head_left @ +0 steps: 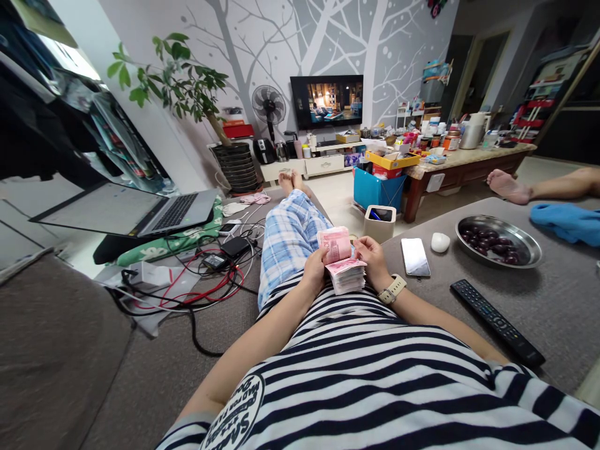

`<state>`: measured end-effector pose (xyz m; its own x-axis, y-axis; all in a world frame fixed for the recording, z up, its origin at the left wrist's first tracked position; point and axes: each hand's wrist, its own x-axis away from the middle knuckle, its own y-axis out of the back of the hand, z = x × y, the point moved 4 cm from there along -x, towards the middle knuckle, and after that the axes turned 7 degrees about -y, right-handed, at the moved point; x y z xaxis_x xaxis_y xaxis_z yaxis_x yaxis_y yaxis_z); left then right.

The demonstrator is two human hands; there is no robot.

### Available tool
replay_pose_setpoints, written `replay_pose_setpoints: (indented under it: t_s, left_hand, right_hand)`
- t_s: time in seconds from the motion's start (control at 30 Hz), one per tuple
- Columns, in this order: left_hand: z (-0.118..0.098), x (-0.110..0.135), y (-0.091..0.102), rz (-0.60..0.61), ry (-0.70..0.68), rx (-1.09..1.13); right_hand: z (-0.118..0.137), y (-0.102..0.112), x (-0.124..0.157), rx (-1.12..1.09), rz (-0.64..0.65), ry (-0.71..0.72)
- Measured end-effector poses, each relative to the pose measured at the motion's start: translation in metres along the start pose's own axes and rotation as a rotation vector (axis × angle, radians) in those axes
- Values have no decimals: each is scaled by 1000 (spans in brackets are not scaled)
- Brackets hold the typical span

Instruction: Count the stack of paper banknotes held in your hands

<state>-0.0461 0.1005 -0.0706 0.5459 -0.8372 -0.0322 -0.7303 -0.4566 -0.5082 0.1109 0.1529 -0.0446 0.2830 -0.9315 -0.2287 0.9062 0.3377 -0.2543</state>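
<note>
Behind banknote stack (345,270), left hand (315,270) fingers hidden; right hand (372,253) thumb visible.

Grey couch (539,300), phone (415,256), remote (497,322), metal dish (537,253) of dark fruit (487,242)

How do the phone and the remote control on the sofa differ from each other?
The phone is pale, wide and glossy; the remote control is black, narrow and covered with buttons. The phone lies nearer the banknotes; the remote control lies nearer the camera. Both lie flat on the grey sofa.
</note>
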Motion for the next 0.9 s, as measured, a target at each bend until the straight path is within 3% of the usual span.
replay_pose_setpoints:
  t_s: [0.23, 0.43, 0.8, 0.9]
  left_hand:
    - [-7, 10, -7, 84, 22, -16]
    - [-8, 12, -8, 77, 35, -35]
    - [-1, 4, -1, -92, 12, 38]
    - [1, 3, 0, -92, 8, 30]
  right_hand:
    - [-1, 3, -2, 4, -40, -17]
    - [-5, 3, -3, 54, -48, -18]
    - [1, 2, 2, 75, -37, 7]
    - [4, 0, 4, 47, -20, 2]
